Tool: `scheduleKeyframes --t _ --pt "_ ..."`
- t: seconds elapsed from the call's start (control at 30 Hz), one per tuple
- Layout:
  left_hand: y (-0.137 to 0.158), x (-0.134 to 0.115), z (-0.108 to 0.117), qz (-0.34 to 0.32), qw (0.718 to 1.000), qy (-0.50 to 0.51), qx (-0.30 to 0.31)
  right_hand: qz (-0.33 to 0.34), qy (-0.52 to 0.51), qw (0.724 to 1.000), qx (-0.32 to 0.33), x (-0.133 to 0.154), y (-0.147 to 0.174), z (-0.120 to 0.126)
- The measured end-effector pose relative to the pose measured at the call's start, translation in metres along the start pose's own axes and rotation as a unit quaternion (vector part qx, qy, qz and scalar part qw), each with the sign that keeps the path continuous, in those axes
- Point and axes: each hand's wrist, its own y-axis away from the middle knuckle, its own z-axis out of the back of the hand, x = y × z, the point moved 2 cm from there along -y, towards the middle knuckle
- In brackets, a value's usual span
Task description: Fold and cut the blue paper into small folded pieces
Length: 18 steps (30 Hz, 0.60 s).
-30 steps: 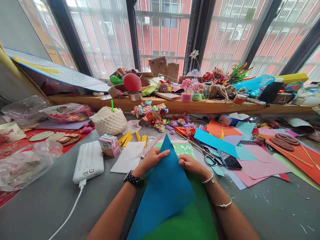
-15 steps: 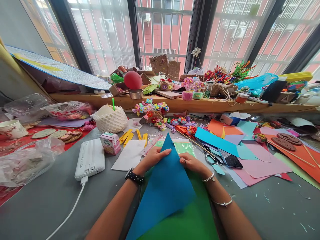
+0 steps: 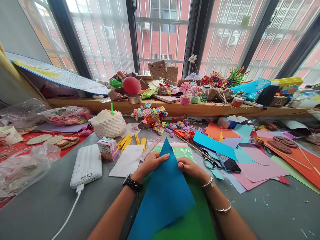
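Observation:
A large sheet of blue paper (image 3: 165, 193), its upper end a sharp point, is held up in front of me. My left hand (image 3: 153, 164) grips its left edge near the tip, thumb lying on the front face and fingers hidden behind. Closed on the right edge, a little lower, is my right hand (image 3: 190, 166) with thumb and fingers pinched together. Beneath the blue paper lies a green sheet (image 3: 197, 213), partly covered by it. A ruler (image 3: 150, 149) and a clear packet with green contents (image 3: 183, 151) lie just beyond the tip.
To the left stand a white power bank (image 3: 87, 165) with a cable, a drink carton (image 3: 108, 149) and a coconut (image 3: 108, 124). Scissors (image 3: 210, 163), a phone (image 3: 228, 163) and coloured paper sheets (image 3: 265, 163) lie to the right. Crafts line the wooden ledge (image 3: 100, 106).
The view has tipped up slightly, so the table things appear a little lower and further left. Both hands keep their hold on the blue paper with almost no shift.

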Motion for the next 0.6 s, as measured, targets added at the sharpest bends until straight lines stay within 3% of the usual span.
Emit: scheduleKeyframes --t 0.6 --pt "0.0016 -0.0024 -0.0015 0.006 1.000 -0.008 0.009 0.014 0.015 1.000 -0.011 0.0064 -0.0019 -0.0021"
